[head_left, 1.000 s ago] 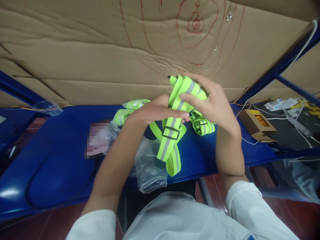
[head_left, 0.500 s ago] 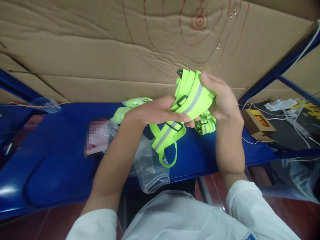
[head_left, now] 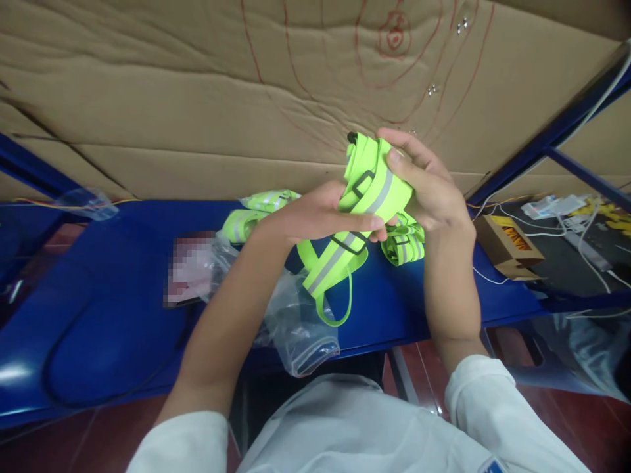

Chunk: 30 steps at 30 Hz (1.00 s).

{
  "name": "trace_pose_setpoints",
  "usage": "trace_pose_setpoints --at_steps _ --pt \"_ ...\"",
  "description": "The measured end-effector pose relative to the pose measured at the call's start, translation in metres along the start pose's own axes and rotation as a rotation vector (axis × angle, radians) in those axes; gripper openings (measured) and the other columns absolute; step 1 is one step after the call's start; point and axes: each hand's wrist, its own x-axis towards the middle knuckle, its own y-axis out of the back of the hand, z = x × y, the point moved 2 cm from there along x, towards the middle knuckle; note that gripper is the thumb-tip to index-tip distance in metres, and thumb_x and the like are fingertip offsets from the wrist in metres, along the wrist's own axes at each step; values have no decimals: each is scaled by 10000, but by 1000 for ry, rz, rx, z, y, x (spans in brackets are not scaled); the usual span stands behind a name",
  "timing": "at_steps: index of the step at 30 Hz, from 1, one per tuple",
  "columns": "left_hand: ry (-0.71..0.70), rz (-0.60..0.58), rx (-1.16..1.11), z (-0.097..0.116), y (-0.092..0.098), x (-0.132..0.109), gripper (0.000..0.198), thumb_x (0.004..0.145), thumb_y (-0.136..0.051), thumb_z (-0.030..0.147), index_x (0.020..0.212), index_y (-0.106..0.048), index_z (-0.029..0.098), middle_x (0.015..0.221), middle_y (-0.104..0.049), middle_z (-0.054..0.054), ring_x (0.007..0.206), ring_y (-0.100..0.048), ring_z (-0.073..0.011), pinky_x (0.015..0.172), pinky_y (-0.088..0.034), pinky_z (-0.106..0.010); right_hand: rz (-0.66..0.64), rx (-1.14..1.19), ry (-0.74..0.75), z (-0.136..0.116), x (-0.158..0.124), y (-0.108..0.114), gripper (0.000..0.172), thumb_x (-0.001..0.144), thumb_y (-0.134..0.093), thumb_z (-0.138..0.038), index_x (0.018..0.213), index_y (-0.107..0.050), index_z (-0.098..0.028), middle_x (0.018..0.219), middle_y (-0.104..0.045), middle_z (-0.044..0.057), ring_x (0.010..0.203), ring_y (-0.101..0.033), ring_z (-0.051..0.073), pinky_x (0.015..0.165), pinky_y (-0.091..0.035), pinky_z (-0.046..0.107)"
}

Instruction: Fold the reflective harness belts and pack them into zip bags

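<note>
Between my hands, above the blue table, is a neon yellow-green reflective strap (head_left: 382, 190) with a grey stripe and black buckles, folded into a thick bundle. My left hand (head_left: 325, 213) grips its lower left side, thumb across the front. At the upper right, my right hand (head_left: 426, 177) is closed around the bundle, its thumb on the strap's face and the other fingers partly hidden behind. A loose end with a thin loop hangs below my left hand. Under it lies a clear plastic bag (head_left: 300, 328).
On the blue table (head_left: 113, 289) lie a rolled reflective strap (head_left: 404, 246) at right and more bundled straps (head_left: 241, 225) at left. A pixelated flat item (head_left: 190, 272) lies beside the bag. A cardboard wall (head_left: 197, 118) stands behind; an open cardboard box (head_left: 510, 246) is at right.
My right hand has shifted slightly left on the bundle, its index finger now raised over the top and its thumb lower on the strap. The hanging end has swung slightly right.
</note>
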Motion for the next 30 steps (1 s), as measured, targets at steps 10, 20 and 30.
trace_pose_setpoints --at_steps 10,20,30 --pt "-38 3 -67 -7 -9 5 271 808 -900 264 1019 -773 151 943 -805 -68 861 -782 -209 818 -650 -316 73 -50 68 -7 -3 6 413 839 -851 -554 1011 -691 -214 964 -732 9 791 -703 141 704 -595 267" --pt "-123 93 -33 -8 2 7 282 825 -895 373 962 -758 168 887 -765 -69 802 -739 -184 753 -613 -281 -361 -119 18 -5 -10 -14 776 988 -379 -850 1256 -709 -201 787 -704 -1 632 -681 132 664 -604 277" --pt "-284 61 -140 2 20 -8 178 826 -891 345 843 -787 201 794 -742 -34 726 -696 -163 701 -577 -270 -662 -332 211 40 12 -4 536 884 -785 -492 1286 -667 -156 1344 -704 90 1389 -588 267 1254 -436 448"
